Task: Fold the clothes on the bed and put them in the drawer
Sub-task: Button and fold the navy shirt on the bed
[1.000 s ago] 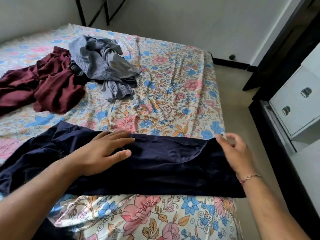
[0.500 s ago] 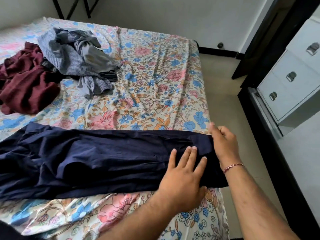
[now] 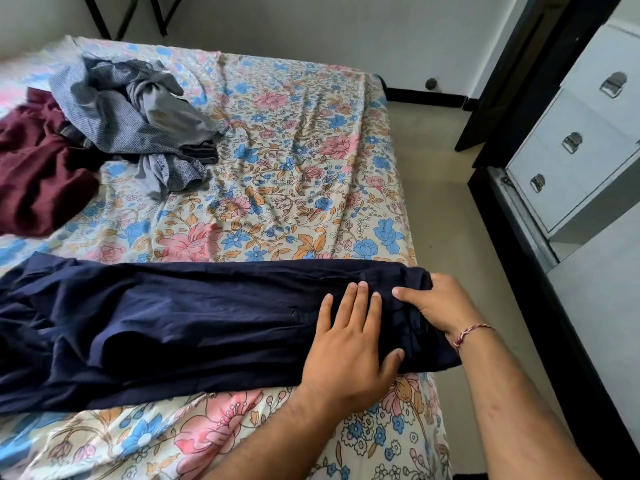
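Floral bed point(image 3: 294, 168), navy garment point(image 3: 173, 323) stretched left-right across it, your left hand point(image 3: 349, 344) pressing flat, fingers straight, your right hand point(image 3: 440, 303) gripping its end.

Left hand point(image 3: 349, 344) flat on navy garment point(image 3: 173, 323); right hand point(image 3: 438, 304) grips its end.

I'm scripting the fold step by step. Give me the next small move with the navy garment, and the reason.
Probably fold the right end over toward the left. The right hand grips the navy garment at its right end near the bed edge, while the left hand presses flat beside it like an anchor for the crease.
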Demonstrator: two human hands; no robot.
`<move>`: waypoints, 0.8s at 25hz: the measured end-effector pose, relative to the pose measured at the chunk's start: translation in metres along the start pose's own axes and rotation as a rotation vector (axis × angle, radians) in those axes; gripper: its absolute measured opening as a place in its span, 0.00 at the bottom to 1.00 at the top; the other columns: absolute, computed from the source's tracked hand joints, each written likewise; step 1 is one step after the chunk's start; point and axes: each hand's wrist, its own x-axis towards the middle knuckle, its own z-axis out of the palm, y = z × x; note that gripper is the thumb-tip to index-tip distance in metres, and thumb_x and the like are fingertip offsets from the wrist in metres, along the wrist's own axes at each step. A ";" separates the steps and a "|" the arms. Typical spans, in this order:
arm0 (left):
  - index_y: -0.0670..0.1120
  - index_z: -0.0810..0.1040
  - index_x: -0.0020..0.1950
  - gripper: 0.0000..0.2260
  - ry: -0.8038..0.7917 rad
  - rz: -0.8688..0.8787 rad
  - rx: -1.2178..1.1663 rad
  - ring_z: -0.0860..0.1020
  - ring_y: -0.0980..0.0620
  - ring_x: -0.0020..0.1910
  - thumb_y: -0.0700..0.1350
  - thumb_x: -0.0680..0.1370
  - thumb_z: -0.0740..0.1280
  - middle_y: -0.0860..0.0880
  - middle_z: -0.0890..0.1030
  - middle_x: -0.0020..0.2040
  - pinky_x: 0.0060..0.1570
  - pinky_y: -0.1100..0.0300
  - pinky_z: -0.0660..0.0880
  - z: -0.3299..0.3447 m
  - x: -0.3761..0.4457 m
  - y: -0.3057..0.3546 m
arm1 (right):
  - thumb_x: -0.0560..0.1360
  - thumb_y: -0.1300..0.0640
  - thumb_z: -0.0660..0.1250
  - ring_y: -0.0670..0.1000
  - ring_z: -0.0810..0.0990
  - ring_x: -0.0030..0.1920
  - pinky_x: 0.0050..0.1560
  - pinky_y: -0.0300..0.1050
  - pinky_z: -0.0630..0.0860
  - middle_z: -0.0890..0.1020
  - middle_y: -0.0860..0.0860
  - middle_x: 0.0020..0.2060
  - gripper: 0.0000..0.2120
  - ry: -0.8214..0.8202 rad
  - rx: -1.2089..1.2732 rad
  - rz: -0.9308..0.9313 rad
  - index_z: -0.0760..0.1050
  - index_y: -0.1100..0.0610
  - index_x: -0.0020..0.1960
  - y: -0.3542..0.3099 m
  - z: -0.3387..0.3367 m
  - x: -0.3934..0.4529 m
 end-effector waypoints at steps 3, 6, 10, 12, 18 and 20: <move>0.44 0.46 0.86 0.40 -0.031 -0.001 -0.005 0.34 0.48 0.83 0.68 0.82 0.48 0.43 0.42 0.85 0.80 0.40 0.36 -0.002 0.003 0.001 | 0.71 0.50 0.76 0.50 0.87 0.49 0.58 0.57 0.82 0.88 0.45 0.46 0.11 -0.041 -0.087 -0.029 0.83 0.49 0.52 -0.011 0.000 -0.003; 0.45 0.46 0.86 0.40 0.006 -0.044 -0.150 0.34 0.52 0.83 0.69 0.82 0.50 0.47 0.42 0.86 0.81 0.44 0.36 -0.013 0.001 0.003 | 0.76 0.59 0.72 0.51 0.87 0.51 0.61 0.59 0.81 0.88 0.46 0.48 0.09 -0.068 0.021 -0.034 0.83 0.49 0.54 -0.028 0.002 -0.015; 0.56 0.55 0.85 0.39 0.211 -0.336 -1.036 0.57 0.66 0.80 0.67 0.77 0.63 0.60 0.59 0.83 0.80 0.58 0.56 -0.049 -0.016 0.022 | 0.74 0.49 0.76 0.54 0.87 0.52 0.61 0.63 0.81 0.88 0.52 0.50 0.13 -0.132 0.219 -0.122 0.83 0.53 0.55 -0.075 -0.001 -0.043; 0.56 0.63 0.82 0.36 0.172 -0.400 -1.578 0.70 0.59 0.76 0.64 0.76 0.69 0.55 0.70 0.79 0.76 0.53 0.67 -0.068 -0.014 0.021 | 0.70 0.35 0.75 0.57 0.87 0.50 0.57 0.62 0.82 0.87 0.56 0.51 0.25 -0.249 0.349 -0.125 0.82 0.53 0.56 -0.098 0.004 -0.063; 0.46 0.82 0.64 0.20 0.279 -0.813 -2.024 0.84 0.39 0.56 0.35 0.78 0.59 0.41 0.85 0.59 0.59 0.42 0.78 -0.078 -0.010 -0.038 | 0.84 0.49 0.59 0.58 0.86 0.54 0.61 0.53 0.81 0.87 0.57 0.52 0.17 -0.257 0.436 -0.345 0.80 0.59 0.61 -0.112 0.038 -0.091; 0.48 0.83 0.65 0.27 0.301 -0.860 -2.060 0.83 0.38 0.60 0.31 0.75 0.54 0.41 0.86 0.60 0.65 0.39 0.77 -0.079 -0.013 -0.043 | 0.85 0.59 0.61 0.57 0.86 0.54 0.62 0.54 0.81 0.87 0.55 0.50 0.11 0.028 0.407 -0.300 0.82 0.58 0.58 -0.089 0.046 -0.071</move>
